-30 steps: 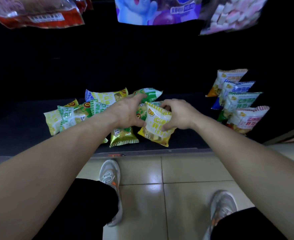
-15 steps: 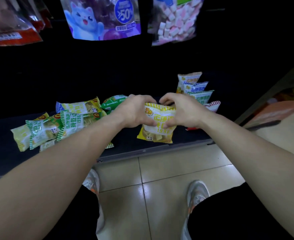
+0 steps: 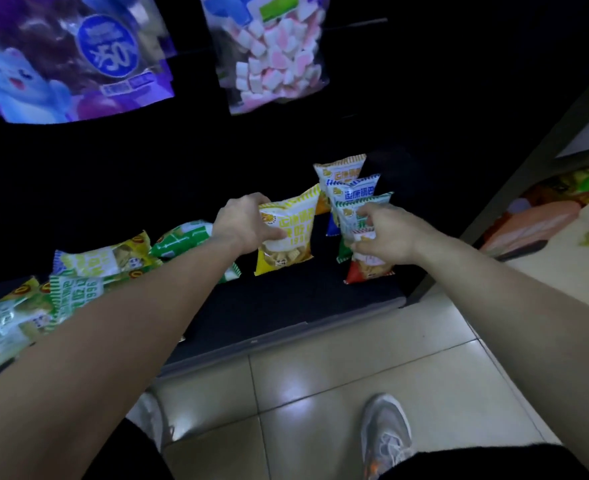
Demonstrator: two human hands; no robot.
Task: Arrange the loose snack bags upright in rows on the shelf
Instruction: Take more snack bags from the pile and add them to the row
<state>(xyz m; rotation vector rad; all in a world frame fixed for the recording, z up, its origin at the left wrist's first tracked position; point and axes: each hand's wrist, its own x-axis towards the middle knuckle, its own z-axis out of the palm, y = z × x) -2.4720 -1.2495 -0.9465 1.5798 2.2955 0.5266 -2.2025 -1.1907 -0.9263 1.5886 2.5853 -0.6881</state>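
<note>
The left hand [image 3: 244,225] grips the yellow snack bag [image 3: 288,237] by its upper left edge, thumb across the front. The bag is upright, and its lower edge looks to be down on the dark shelf [image 3: 286,306]. At three o'clock from it the right hand [image 3: 385,233] curls its fingers round the top of the red bag [image 3: 369,268], the front one of an upright row. Behind that, toward twelve o'clock, stand the green bag [image 3: 355,202], the blue bag [image 3: 352,190] and the orange bag [image 3: 341,171], each overlapping the next. At nine o'clock from the left hand a loose pile of bags [image 3: 95,265] lies flat on the shelf, partly hidden under the left forearm. Overhead at twelve o'clock hang a purple pouch [image 3: 71,57] and a marshmallow bag [image 3: 272,53]; at six o'clock a grey shoe [image 3: 386,434] rests on the tiled floor [image 3: 321,368]
</note>
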